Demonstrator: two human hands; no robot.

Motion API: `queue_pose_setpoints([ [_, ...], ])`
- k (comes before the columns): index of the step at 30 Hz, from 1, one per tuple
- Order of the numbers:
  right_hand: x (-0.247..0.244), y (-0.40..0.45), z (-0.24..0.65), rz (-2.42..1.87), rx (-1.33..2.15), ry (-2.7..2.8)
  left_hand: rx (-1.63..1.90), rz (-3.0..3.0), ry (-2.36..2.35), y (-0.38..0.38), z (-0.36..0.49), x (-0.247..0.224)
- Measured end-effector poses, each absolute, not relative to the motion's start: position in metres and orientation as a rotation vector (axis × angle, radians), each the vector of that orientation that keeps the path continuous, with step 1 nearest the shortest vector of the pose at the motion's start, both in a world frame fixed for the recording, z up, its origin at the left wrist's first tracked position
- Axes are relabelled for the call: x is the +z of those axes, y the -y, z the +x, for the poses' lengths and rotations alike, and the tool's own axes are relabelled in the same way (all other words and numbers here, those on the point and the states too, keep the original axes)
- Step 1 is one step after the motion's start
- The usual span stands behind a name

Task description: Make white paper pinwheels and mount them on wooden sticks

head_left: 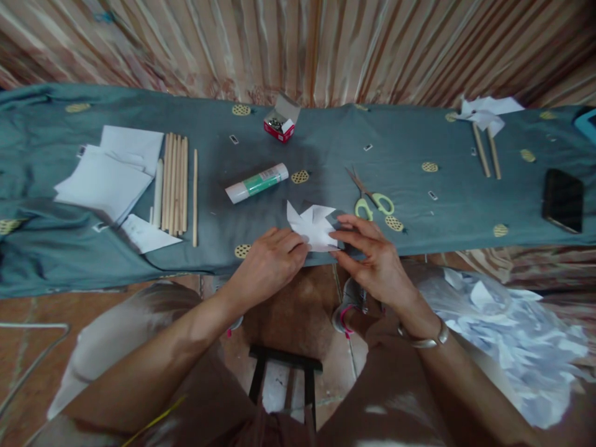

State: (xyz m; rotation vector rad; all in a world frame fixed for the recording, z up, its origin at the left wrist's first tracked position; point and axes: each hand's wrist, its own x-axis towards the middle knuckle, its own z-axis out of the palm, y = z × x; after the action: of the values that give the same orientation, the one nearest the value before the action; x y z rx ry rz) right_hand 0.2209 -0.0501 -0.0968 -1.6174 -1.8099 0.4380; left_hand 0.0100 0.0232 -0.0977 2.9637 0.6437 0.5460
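Note:
A white paper pinwheel (pixel 317 228) with pointed, folded flaps lies at the near edge of the cloth-covered table. My left hand (pixel 274 264) presses its closed fingers on the pinwheel's lower left corner. At the right edge, the thumb and fingertips of my right hand (pixel 372 251) take hold of the paper, the upper fingers slightly spread. Just beyond that hand are scissors (pixel 370 194) with light green handles, their blades a little apart. A glue stick (pixel 258 182) with a green label lies beyond the pinwheel, to the left.
White paper sheets (pixel 109 180) and several wooden sticks (pixel 176 186) lie on the left. A small red box (pixel 280 121) of metal bits stands open at the back. Two pinwheels on sticks (pixel 484 133) and a phone (pixel 563 200) lie right. Below sits a bag of paper scraps (pixel 516 347).

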Motion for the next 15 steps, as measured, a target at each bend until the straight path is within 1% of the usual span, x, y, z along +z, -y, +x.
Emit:
queue_pose_setpoints([
  [7, -0.098, 0.047, 0.218, -1.545, 0.606, 1.725, 0.494, 2.958, -0.615, -0.021, 0.007, -0.096],
  [15, -0.103, 0.039, 0.207, -1.612, 0.441, 1.777, 0.531, 2.934, -0.614, -0.018, 0.009, -0.1],
])
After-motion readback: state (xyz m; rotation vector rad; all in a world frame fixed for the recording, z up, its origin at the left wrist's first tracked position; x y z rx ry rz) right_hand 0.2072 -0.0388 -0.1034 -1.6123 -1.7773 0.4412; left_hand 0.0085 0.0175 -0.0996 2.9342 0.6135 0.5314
